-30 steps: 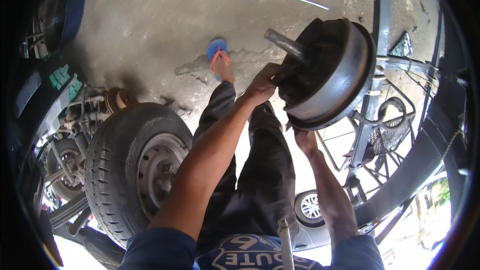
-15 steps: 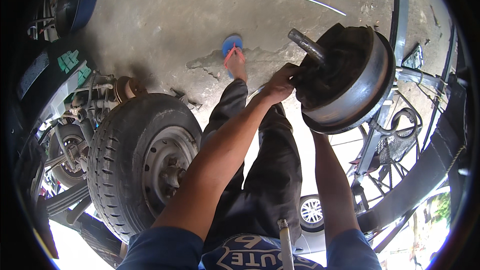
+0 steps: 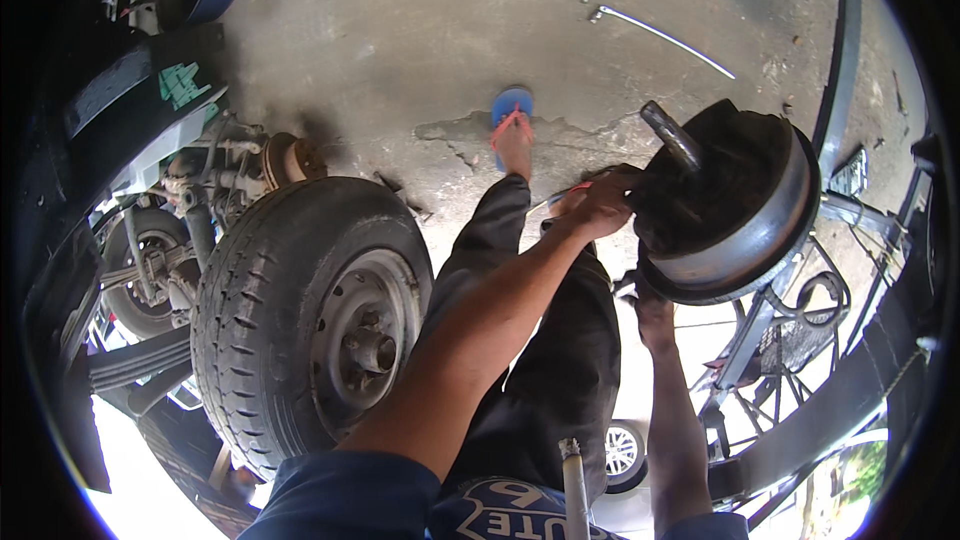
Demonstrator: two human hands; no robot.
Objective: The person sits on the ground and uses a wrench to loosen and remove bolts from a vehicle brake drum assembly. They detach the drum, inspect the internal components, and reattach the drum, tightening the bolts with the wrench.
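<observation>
The drum (image 3: pixel 735 265) is up in the air, tilted, to the right of the person's legs (image 3: pixel 570 370). Its face is blackened and uneven, with a stout, worn shaft (image 3: pixel 670 135) jutting out; the band round its side is bare grey steel, shiny and brown-streaked, ending in a dark lip. The left hand (image 3: pixel 605 205) grasps its left edge with bent fingers. The right hand (image 3: pixel 655 320) meets its underside, fingers largely hidden, their grip impossible to tell. Pale lettering and a shield outline, upside down, mark the blue shirt (image 3: pixel 510 508).
</observation>
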